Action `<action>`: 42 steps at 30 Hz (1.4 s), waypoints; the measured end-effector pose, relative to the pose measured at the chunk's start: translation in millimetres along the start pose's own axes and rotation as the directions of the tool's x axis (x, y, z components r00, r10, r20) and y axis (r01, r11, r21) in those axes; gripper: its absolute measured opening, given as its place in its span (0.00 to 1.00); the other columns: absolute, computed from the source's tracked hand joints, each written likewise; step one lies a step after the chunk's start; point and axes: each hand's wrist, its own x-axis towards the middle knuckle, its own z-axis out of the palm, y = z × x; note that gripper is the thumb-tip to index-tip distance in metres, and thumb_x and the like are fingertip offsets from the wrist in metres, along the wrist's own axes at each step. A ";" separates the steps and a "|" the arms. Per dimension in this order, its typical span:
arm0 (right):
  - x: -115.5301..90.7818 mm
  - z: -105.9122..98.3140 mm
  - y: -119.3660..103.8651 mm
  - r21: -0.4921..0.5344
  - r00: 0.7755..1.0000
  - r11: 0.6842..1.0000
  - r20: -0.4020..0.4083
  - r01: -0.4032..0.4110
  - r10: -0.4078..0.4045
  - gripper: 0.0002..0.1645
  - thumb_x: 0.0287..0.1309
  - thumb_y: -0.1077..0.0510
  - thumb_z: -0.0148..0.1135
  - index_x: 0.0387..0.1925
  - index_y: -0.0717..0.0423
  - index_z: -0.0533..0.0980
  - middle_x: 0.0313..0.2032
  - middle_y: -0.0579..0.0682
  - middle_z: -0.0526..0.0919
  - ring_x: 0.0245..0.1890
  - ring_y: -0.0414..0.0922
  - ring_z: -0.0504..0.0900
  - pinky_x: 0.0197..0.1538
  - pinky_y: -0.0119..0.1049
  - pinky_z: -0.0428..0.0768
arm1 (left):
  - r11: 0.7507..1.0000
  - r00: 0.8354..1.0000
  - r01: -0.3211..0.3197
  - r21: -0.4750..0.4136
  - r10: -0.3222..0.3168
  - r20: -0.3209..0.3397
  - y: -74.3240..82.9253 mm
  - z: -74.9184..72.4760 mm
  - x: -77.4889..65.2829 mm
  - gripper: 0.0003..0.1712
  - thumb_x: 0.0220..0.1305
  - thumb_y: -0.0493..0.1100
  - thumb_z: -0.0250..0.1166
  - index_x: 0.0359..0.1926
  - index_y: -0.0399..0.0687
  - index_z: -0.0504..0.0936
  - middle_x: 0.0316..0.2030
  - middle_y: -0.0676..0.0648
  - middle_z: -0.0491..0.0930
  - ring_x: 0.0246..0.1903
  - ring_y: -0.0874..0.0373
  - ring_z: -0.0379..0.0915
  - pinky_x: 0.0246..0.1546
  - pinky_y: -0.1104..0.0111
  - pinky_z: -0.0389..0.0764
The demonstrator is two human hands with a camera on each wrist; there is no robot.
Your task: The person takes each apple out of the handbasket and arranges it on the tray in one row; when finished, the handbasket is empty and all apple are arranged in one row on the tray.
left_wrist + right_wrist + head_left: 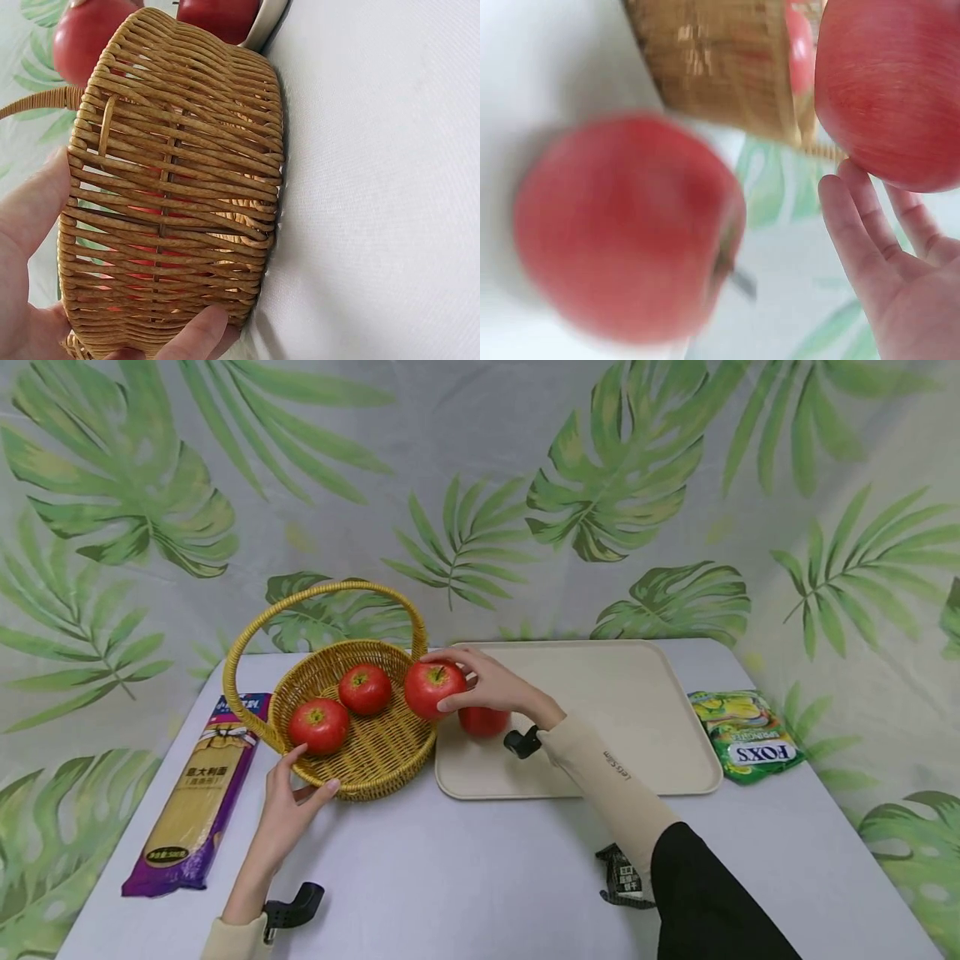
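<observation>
My right hand (487,681) holds a red apple (433,691) between thumb and fingers, at the right rim of a wicker basket (378,752). In the right wrist view, this held apple (892,90) is at the upper right, with fingers against its underside. Another apple (626,229) lies on the beige tray (600,727), partly hidden by my right hand in the head view. Two apples (318,727) sit inside the basket. With my left hand (288,802) I grip the basket's near left side, fingertips on the weave (172,195).
To the basket's left lies a purple pack of pasta (195,793). A green FOX'S bag (746,735) is right of the tray. One small black packet (622,877) lies near my right forearm. The basket's tall handle (330,589) arches over it.
</observation>
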 end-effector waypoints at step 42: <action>-102.4 -42.5 101.0 -0.106 0.973 0.973 -0.122 -0.207 0.194 0.40 0.52 0.53 0.72 0.65 0.49 0.65 0.56 0.59 0.65 0.55 0.55 0.63 0.53 0.55 0.73 | 0.999 1.000 0.016 -0.045 -0.015 0.008 -0.8 -0.3 1.6 0.48 0.67 0.49 0.62 0.74 0.41 0.40 0.69 0.29 0.34 0.59 0.34 0.59 0.57 0.46 0.68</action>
